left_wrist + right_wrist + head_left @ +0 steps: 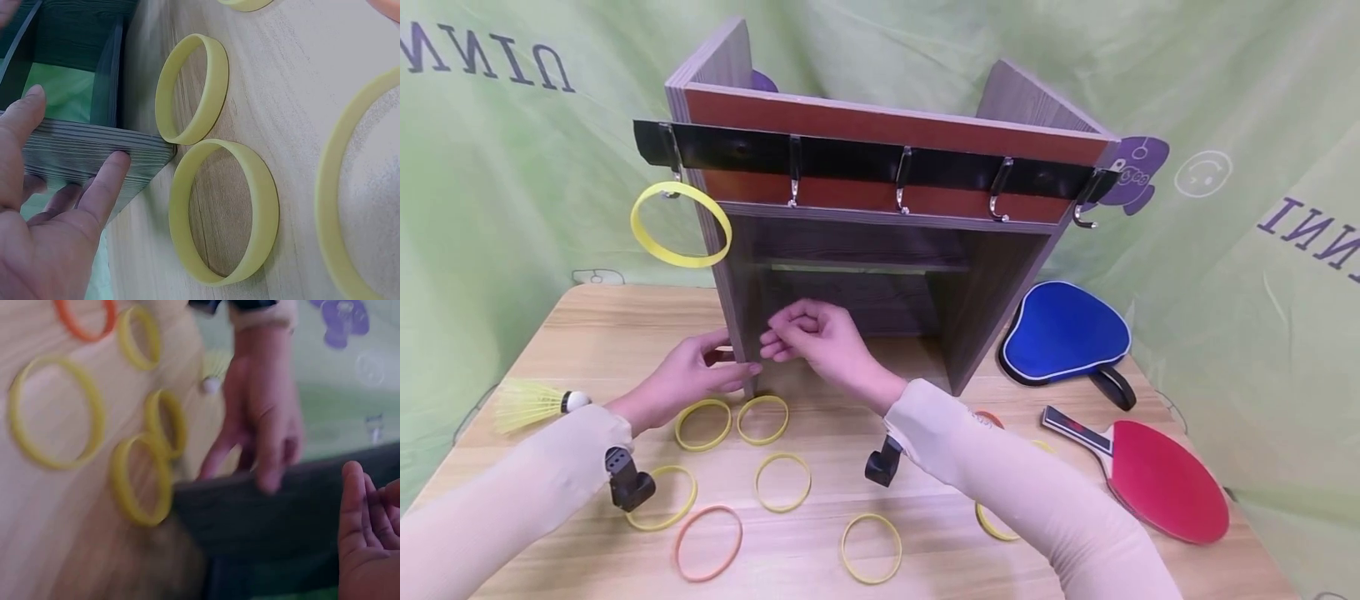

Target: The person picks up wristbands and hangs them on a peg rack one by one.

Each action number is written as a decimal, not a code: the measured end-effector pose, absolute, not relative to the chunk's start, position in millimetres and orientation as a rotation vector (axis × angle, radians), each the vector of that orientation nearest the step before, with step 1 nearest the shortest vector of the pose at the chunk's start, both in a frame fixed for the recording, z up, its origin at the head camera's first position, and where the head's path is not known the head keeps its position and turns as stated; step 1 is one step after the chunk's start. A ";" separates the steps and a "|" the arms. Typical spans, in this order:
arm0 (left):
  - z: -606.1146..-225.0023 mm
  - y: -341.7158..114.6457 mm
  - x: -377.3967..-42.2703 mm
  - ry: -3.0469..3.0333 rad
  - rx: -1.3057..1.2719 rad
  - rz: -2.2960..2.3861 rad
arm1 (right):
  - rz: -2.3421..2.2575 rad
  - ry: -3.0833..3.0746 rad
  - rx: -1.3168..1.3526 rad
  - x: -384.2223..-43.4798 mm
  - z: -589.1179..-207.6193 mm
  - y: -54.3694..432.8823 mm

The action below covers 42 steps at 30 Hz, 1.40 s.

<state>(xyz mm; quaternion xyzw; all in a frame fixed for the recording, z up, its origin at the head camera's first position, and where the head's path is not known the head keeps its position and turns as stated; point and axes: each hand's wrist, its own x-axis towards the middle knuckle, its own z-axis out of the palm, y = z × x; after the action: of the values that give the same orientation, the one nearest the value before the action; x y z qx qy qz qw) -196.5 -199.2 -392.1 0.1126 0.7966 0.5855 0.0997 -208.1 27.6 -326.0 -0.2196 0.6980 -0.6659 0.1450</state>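
Note:
A wooden shelf unit (1000,304) stands on the table, with a black hook rail (850,155) across its upper front. My left hand (688,371) grips the lower part of its left side panel (94,147), thumb and fingers on either side of the board. Just right of that panel, in front of the shelf's opening, my right hand (831,342) hovers with loosely curled fingers and nothing in them. One yellow ring (673,255) hangs from the leftmost hook (672,154). Two yellow rings, a farther one (217,87) and a nearer one (265,206), lie by the panel's foot.
More yellow rings and an orange ring (735,546) lie across the front of the wooden table (805,567). A yellow shuttlecock (535,404) is at the left. On the right are a blue paddle case (1063,333) and a red table tennis paddle (1165,483).

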 end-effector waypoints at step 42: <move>-389.2 -200.4 -195.1 2.329 0.304 1.720 | -1.134 2.468 -0.603 -212.7 -404.8 25.3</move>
<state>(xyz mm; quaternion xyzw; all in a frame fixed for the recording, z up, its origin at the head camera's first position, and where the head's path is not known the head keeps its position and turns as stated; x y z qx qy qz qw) -195.1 -200.4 -389.2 0.1037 0.7947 0.5870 0.1150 -212.7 25.3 -404.8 -0.2132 0.8728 -0.4009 0.1788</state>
